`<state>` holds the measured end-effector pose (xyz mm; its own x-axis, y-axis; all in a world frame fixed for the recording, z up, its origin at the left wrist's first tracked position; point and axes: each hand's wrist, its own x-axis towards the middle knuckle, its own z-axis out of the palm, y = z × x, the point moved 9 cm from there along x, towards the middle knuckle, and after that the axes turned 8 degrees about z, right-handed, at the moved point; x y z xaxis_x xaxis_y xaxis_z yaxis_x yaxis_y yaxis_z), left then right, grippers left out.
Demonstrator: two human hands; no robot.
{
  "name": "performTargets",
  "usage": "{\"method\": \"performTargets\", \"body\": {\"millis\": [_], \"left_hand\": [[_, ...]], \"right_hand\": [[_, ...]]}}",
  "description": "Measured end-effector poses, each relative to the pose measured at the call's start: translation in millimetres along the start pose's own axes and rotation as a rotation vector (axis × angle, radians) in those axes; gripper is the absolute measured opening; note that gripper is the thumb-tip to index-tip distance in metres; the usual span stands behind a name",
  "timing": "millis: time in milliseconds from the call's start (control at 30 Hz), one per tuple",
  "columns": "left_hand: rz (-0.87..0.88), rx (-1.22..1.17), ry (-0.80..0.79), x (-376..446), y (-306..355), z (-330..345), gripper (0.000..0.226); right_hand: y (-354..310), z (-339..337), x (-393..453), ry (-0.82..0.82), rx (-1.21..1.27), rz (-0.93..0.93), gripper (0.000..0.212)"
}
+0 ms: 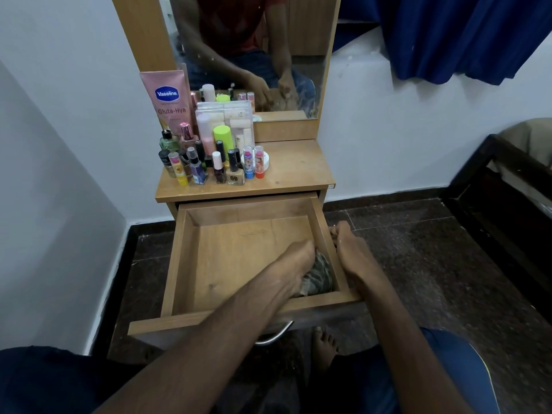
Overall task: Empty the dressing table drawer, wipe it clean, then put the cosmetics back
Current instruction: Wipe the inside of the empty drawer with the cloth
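The wooden drawer (221, 252) is pulled out and holds nothing but a cloth. My left hand (294, 264) is inside it at the right front corner, pressed on a patterned grey-green cloth (318, 277). My right hand (351, 252) rests on the outside of the drawer's right wall, fingers curled over its rim. Several cosmetics (209, 156) stand on the left of the tabletop: nail polish bottles, lip balms, a small spray bottle, a clear organiser box. A tall pink Vaseline tube (168, 97) leans behind them.
The mirror (254, 55) rises behind the tabletop (292, 165). White walls close in at left and behind. A blue curtain (466, 34) hangs upper right. Dark wooden furniture (504, 204) stands at right on the dark floor. My bare foot (324, 345) is under the drawer's metal handle (276, 334).
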<state>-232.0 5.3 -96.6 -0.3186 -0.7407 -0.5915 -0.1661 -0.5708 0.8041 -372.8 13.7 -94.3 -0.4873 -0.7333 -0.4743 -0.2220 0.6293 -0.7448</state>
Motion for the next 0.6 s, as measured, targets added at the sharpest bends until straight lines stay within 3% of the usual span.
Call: {"method": "performTargets", "body": {"millis": [167, 333, 467, 600], "left_hand": [[0.037, -0.285, 0.250, 19.6, 4.4, -5.7, 0.047], [0.076, -0.460, 0.342, 52.7, 26.3, -4.5, 0.045], [0.171, 0.057, 0.293, 58.4, 30.7, 3.5, 0.044], [0.218, 0.402, 0.236, 48.1, 20.3, -8.2, 0.044]], "right_hand": [[-1.1, 4.1, -2.7, 0.003, -0.024, -0.034, 0.062], [-5.4, 3.9, -5.5, 0.006, -0.022, -0.043, 0.058], [-4.4, 1.8, -2.1, -0.007, -0.012, -0.052, 0.057], [-5.6, 2.1, -1.4, -0.001, -0.033, -0.068, 0.056]]}}
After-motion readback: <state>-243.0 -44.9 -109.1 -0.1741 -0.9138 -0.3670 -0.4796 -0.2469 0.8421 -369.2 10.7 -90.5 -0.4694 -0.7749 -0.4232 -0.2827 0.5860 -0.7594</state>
